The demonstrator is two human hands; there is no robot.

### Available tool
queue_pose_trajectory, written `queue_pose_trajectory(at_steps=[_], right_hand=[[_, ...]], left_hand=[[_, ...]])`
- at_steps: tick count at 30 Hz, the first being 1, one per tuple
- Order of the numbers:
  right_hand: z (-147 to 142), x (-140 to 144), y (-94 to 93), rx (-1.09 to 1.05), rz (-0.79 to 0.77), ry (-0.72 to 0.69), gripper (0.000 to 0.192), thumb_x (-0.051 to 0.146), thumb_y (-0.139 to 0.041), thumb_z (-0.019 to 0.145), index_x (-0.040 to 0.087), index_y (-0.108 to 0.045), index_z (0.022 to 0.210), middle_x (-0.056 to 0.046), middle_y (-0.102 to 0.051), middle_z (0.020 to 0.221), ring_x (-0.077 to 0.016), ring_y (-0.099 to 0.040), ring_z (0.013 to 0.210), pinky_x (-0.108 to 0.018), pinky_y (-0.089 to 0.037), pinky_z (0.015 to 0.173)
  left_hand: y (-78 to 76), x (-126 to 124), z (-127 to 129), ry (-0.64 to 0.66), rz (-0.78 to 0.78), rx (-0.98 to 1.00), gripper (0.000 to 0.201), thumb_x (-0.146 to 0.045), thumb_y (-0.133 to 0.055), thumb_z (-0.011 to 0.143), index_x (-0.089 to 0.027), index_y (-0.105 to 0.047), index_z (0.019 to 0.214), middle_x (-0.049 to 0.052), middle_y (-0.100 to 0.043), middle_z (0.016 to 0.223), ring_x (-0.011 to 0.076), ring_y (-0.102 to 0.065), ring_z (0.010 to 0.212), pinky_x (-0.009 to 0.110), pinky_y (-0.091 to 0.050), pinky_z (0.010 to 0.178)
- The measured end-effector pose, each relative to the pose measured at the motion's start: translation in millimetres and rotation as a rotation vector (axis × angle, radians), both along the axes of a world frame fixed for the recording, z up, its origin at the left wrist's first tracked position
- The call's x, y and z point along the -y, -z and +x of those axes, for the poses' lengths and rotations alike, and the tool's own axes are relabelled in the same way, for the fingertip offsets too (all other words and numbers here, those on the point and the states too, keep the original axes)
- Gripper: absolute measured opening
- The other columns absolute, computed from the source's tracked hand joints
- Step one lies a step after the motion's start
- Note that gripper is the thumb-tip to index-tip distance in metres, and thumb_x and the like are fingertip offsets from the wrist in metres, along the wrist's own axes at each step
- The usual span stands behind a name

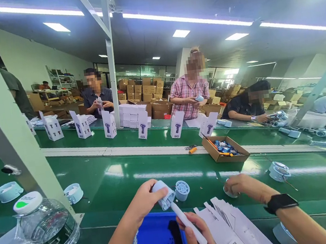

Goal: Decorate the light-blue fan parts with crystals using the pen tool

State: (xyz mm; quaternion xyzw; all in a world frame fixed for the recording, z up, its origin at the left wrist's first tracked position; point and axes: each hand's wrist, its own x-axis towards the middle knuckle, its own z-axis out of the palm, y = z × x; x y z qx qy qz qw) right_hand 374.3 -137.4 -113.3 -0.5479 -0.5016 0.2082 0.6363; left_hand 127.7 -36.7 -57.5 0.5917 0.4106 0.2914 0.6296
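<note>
My left hand (144, 199) is closed around a light-blue round housing (160, 189), its hollow end turned toward me. In my right hand (196, 234) is a white pen-shaped tool (190, 226), its far end at the housing's lower edge. Whether the tip goes inside I cannot tell. Just right of the housing a light-blue round part with a spoked face (182, 190) rests on the green surface (157, 174). Below my hands lies a blue tray (150, 238) with small dark pieces on its right and silvery bits along its left edge.
A co-worker's hand (238, 184) with a black watch reaches in from the right. Flat white cartons (235, 228) lie beside the tray. A cardboard box (219, 155) of blue parts stands ahead; a large bottle (49, 227) and a post (10, 117) stand left. People work opposite.
</note>
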Motion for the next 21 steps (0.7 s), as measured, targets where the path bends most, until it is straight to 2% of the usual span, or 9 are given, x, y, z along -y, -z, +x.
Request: queue_pose_trajectory(at_steps=[2, 3, 4, 6, 11, 13, 15, 17, 21], right_hand=[[44, -15, -9.3, 0.042, -0.004, -0.048, 0.022, 0.034, -0.056, 0.092, 0.016, -0.061, 0.102, -0.003, -0.064, 0.097, -0.0128, -0.063, 0.077, -0.030, -0.054, 0.069], [62, -21, -11.6, 0.068, -0.012, -0.078, 0.020, 0.033, -0.056, 0.092, 0.018, -0.065, 0.082, 0.000, -0.065, 0.078, -0.0087, -0.058, 0.062, -0.026, -0.052, 0.063], [76, -26, -12.5, 0.090, -0.015, -0.099, 0.027, 0.031, -0.063, 0.086, 0.019, -0.064, 0.061, 0.003, -0.061, 0.060, -0.0087, -0.054, 0.052, -0.026, -0.050, 0.059], [96, -31, -12.4, 0.128, -0.016, -0.116, 0.041, 0.026, -0.072, 0.075, 0.023, -0.054, 0.038, 0.004, -0.052, 0.043, -0.0100, -0.048, 0.045, -0.027, -0.046, 0.053], [111, -11, -22.5, 0.133, 0.015, -0.007, 0.045, 0.034, -0.075, 0.070, 0.025, -0.051, 0.033, 0.004, -0.049, 0.041, -0.0093, -0.044, 0.042, -0.024, -0.042, 0.047], [99, 1, -27.2, 0.101, 0.026, 0.054, 0.041, 0.043, -0.067, 0.078, 0.022, -0.057, 0.045, 0.004, -0.055, 0.050, -0.0103, -0.051, 0.048, -0.024, -0.046, 0.050], [74, 9, -26.8, 0.070, 0.017, 0.095, 0.029, 0.043, -0.057, 0.089, 0.018, -0.066, 0.078, 0.001, -0.065, 0.078, -0.0122, -0.060, 0.066, -0.026, -0.052, 0.062], [39, 10, -21.1, 0.049, -0.001, 0.112, 0.024, 0.040, -0.054, 0.092, 0.020, -0.063, 0.102, -0.003, -0.064, 0.104, -0.0163, -0.062, 0.086, -0.031, -0.054, 0.073], [-40, 3, -5.9, 0.025, -0.037, 0.104, 0.024, 0.038, -0.056, 0.091, 0.026, -0.061, 0.111, -0.005, -0.059, 0.119, -0.0209, -0.059, 0.101, -0.035, -0.053, 0.081]], left_hand=[[-3.6, 4, 2, -0.005, 0.008, -0.017, 0.028, -0.039, -0.069, 0.067, -0.018, -0.054, 0.074, -0.003, -0.051, 0.066, 0.0112, -0.044, 0.060, 0.023, -0.037, 0.056], [-5.3, 7, 4, -0.041, 0.037, -0.018, 0.026, -0.037, -0.069, 0.067, -0.018, -0.051, 0.071, -0.004, -0.048, 0.064, 0.0108, -0.042, 0.059, 0.023, -0.035, 0.054], [-6.5, 10, 7, -0.096, 0.084, -0.008, 0.025, -0.036, -0.068, 0.067, -0.019, -0.049, 0.069, -0.004, -0.046, 0.063, 0.0107, -0.041, 0.058, 0.023, -0.034, 0.054], [-6.4, 16, 13, -0.232, 0.196, 0.055, 0.028, -0.038, -0.064, 0.070, -0.020, -0.044, 0.063, -0.004, -0.043, 0.061, 0.0111, -0.039, 0.058, 0.023, -0.033, 0.054], [4.5, 27, 30, -0.484, 0.471, 0.073, 0.044, -0.044, -0.056, 0.078, -0.019, -0.032, 0.050, -0.002, -0.034, 0.056, 0.0122, -0.034, 0.059, 0.025, -0.029, 0.057], [9.4, 31, 34, -0.476, 0.443, 0.067, 0.045, -0.044, -0.058, 0.076, -0.019, -0.031, 0.049, -0.003, -0.032, 0.055, 0.0117, -0.032, 0.058, 0.026, -0.028, 0.056], [13.3, 34, 36, -0.422, 0.288, 0.178, 0.046, -0.046, -0.058, 0.076, -0.020, -0.028, 0.052, -0.004, -0.029, 0.054, 0.0105, -0.029, 0.055, 0.025, -0.027, 0.054], [16.1, 37, 38, -0.385, 0.153, 0.309, 0.047, -0.049, -0.059, 0.075, -0.020, -0.027, 0.054, -0.005, -0.027, 0.054, 0.0094, -0.027, 0.052, 0.024, -0.027, 0.052], [17.7, 42, 39, -0.431, 0.141, 0.393, 0.051, -0.049, -0.066, 0.070, -0.019, -0.029, 0.051, -0.004, -0.031, 0.055, 0.0090, -0.032, 0.054, 0.023, -0.031, 0.053]])
